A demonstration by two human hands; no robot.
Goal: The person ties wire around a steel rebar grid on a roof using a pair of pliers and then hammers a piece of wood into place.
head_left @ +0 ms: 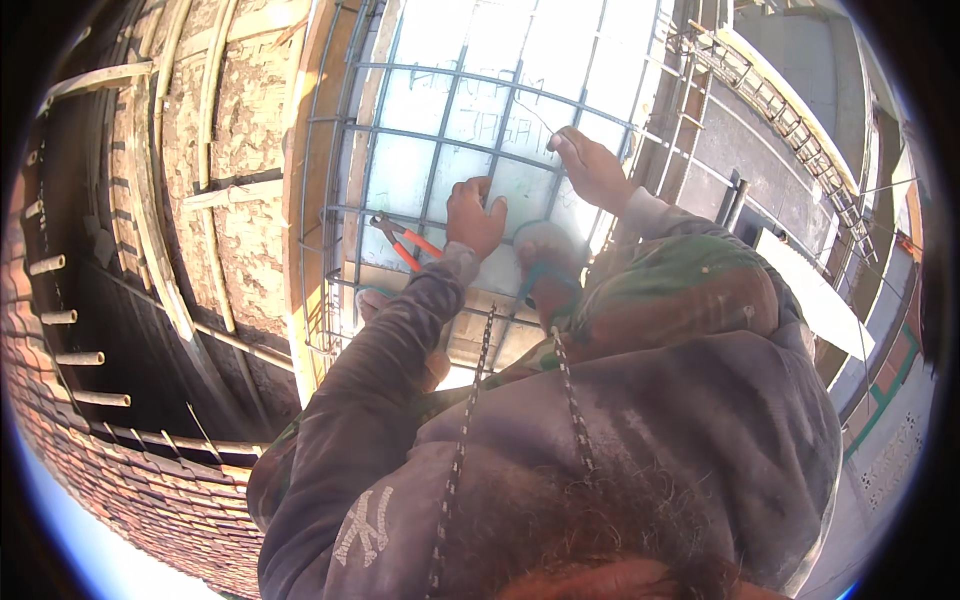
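Note:
My left hand (pixel 476 216) is closed around the orange handles of a pair of pliers (pixel 400 240), whose jaws point left at a bar of the grey steel mesh (pixel 400 135). The mesh lies over white foam panels (pixel 420 100). Higher and to the right, my right hand (pixel 592 168) pinches a thin tie wire (pixel 535 115) at a crossing of the mesh bars. Both grey sleeves reach up from the lower edge. My knee (pixel 545 262) shows between the arms.
A wooden board (pixel 305 150) frames the mesh on the left, with rough chipboard formwork (pixel 250 120) and timber battens beyond it. A brick wall (pixel 120 480) with protruding rods curves along the lower left. Scaffolding and a ladder (pixel 760 90) stand at the right. Two chains hang from my chest (pixel 460 460).

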